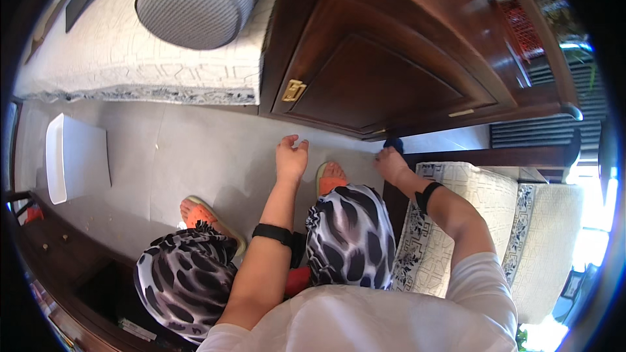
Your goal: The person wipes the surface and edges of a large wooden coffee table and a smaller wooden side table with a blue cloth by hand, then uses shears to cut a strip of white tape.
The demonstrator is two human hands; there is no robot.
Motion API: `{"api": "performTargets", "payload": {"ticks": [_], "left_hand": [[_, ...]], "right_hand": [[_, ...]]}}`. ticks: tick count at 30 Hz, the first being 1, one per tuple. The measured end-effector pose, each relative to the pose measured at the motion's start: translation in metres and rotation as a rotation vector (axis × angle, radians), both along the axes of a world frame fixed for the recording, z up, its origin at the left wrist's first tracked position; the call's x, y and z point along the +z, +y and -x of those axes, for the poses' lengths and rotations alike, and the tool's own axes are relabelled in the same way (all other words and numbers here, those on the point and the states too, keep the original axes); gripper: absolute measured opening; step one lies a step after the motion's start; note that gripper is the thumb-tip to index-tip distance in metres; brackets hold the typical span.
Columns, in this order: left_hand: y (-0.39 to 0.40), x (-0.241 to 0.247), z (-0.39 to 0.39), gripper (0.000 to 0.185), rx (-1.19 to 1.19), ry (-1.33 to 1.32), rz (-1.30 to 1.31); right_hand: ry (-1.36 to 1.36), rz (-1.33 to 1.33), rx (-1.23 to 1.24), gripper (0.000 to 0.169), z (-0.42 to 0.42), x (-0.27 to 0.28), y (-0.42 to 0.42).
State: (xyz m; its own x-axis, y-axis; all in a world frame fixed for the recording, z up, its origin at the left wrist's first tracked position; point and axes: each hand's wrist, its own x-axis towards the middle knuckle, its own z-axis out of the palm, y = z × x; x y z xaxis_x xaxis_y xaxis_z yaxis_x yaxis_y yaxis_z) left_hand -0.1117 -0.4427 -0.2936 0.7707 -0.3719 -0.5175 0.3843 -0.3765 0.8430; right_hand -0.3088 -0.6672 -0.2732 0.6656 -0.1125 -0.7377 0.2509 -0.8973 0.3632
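Observation:
My left hand (292,159) hangs above the grey tiled floor (195,151), in front of a dark wooden cabinet. Its fingers are slightly bent and apart, with nothing between them. Further right, my right hand (391,164) reaches down beside the cabinet's lower corner, fingers curled. A small dark item (394,144) lies right at its fingers; its kind, and whether I grip it, cannot be made out. The cabinet door (376,73) is closed and carries a brass latch (294,90).
A white plastic bin (80,159) stands on the floor at left. Cream patterned covers lie on a seat (440,225) at right and a surface (195,71) at upper left, which bears a grey mesh cylinder (190,10). A dark drawer unit (54,244) is at lower left.

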Motion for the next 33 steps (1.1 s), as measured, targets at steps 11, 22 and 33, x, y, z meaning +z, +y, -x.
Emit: {"api": "performTargets", "payload": {"ticks": [11,22,33], "left_hand": [[0.010,0.057,-0.005,0.037,-0.138,-0.215,0.191],[0.027,0.104,-0.024,0.033,-0.178,-0.408,0.242],[0.032,0.288,-0.051,0.029,-0.113,-0.828,0.469]], "right_hand": [[-1.126,-0.194,0.412,0.042,-0.107,0.123,0.035],[-1.546,-0.583,-0.372,0.038,-0.023,0.135,0.063],[-1.768,-0.081,-0.037,0.042,-0.174,0.318,0.049]]}}
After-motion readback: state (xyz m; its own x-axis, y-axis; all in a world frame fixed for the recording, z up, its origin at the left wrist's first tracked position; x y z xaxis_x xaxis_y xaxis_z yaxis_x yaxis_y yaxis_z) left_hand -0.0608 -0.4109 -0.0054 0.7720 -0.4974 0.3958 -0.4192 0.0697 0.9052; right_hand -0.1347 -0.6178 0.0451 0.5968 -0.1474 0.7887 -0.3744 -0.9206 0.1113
